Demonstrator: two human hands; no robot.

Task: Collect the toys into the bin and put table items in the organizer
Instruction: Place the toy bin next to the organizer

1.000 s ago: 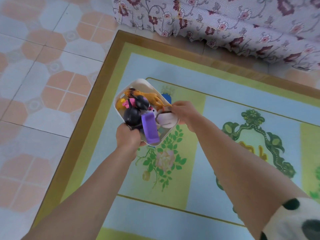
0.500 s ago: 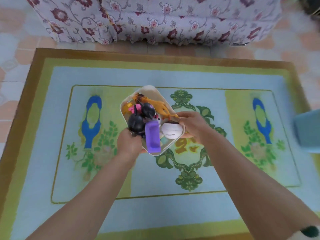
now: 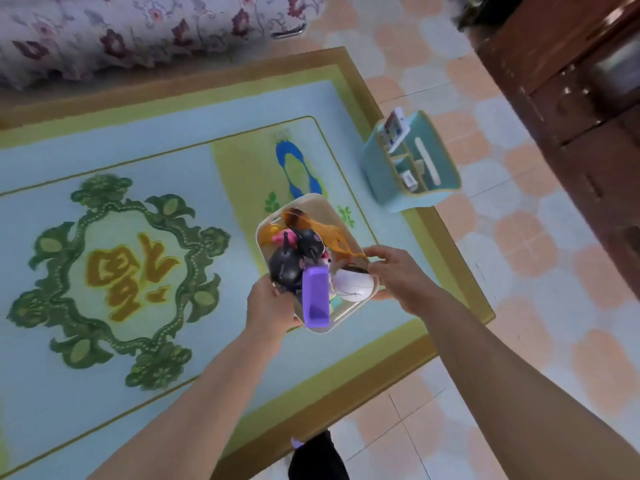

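I hold a white bin in the air above the rug, gripped on both sides. My left hand clasps its near left edge and my right hand its right edge. Inside lie several toys: a black figure, an orange animal, a purple block and a white rounded toy. A teal organizer stands on the rug's right edge, ahead and right of the bin, with cards and small items in its compartments.
A patterned rug covers the floor below. A sofa with a floral cover runs along the top. Dark wooden furniture stands at the right. Tiled floor lies between it and the rug.
The view has swung right across the rug while both hands keep hold of the bin. The teal organizer and the wooden furniture have come into sight.
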